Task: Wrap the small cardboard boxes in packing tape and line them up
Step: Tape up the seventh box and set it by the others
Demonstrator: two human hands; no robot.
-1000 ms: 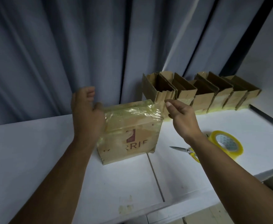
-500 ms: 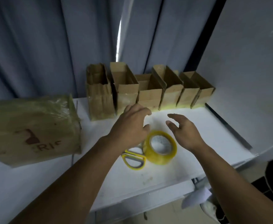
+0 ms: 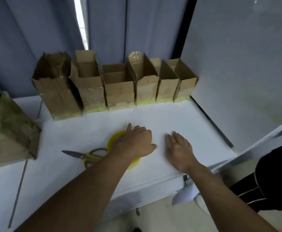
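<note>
White table: left hand grips round yellow tape roll, right hand fingers spread.

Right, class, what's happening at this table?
A person's left hand rests on the yellow tape roll, beside the scissors. The right hand is open over the white table. Six cardboard boxes stand in a row by the curtain, and one tape-wrapped box sits at the far left.

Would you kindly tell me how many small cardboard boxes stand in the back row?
6, side by side along the back of the table: first, second, third, fourth, fifth, sixth, left to right. None seems hidden.
</note>
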